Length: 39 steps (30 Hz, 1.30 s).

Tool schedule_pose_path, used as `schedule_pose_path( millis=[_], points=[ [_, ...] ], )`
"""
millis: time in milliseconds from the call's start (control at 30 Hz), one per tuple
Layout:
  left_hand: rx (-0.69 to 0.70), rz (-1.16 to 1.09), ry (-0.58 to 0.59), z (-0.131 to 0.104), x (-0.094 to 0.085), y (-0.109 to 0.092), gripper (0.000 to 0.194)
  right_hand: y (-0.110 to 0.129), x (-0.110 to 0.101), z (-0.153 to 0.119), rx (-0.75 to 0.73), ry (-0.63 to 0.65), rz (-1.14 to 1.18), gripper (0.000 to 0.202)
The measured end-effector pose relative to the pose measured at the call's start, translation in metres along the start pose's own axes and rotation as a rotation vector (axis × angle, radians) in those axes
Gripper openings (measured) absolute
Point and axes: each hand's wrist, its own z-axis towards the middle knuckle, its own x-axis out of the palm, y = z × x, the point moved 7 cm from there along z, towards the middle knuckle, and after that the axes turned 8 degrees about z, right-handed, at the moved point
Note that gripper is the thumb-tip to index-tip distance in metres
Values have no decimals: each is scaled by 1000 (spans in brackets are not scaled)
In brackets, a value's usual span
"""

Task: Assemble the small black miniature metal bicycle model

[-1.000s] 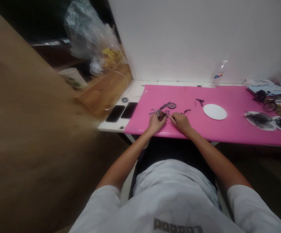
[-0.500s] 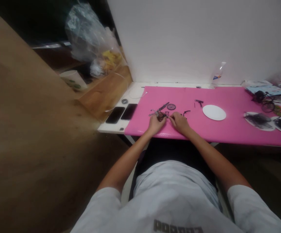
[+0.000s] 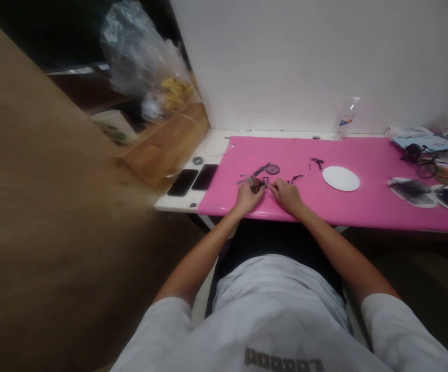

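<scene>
My left hand (image 3: 248,198) is closed around a small dark model part (image 3: 255,186) with thin metal-coloured pieces at its far side. Close beside it, my right hand (image 3: 288,195) has its thumb and finger pinched together at the part's right end; what lies between those fingertips is too small to make out. Just beyond the hands are a small spoked toy wheel (image 3: 272,169) and a long dark piece (image 3: 261,169). Near the right knuckles lies a thin, bent black part (image 3: 295,179). All rest on a pink table cover (image 3: 278,149).
To the right are a black pistol-shaped part (image 3: 317,163), a white plate (image 3: 340,179), plates of black pieces (image 3: 412,191) and a black toy bicycle (image 3: 421,160). At left lie two phones (image 3: 183,183) and a tape roll (image 3: 198,160). A clear bottle (image 3: 348,114) stands by the wall.
The view has shifted very slightly. Both hands stay together over the same spot, with only a tiny movement at the right fingertips.
</scene>
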Motion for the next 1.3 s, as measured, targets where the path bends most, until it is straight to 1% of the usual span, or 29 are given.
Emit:
schedule_pose_path(
  millis=[167, 333, 467, 633, 833, 1067, 1300],
  points=[
    [-5, 7, 11, 0, 1, 0, 12, 0, 0, 0, 11, 7, -39, 42],
    [2, 14, 4, 0, 1, 0, 11, 0, 0, 1, -2, 6, -19, 41],
    [-25, -9, 2, 1, 2, 4, 12, 2, -2, -1, -8, -18, 24, 37],
    [-58, -47, -17, 2, 4, 11, 13, 9, -7, -4, -70, -60, 98, 28],
    [-71, -96, -28, 4, 6, 15, 14, 7, -4, -3, -86, -29, 138, 17],
    [-102, -129, -25, 5, 6, 17, 14, 1, 7, 2, -54, 32, 118, 16],
    [-101, -180, -28, 5, 7, 21, 16, 0, 8, 3, -35, 63, 120, 18]
  ],
)
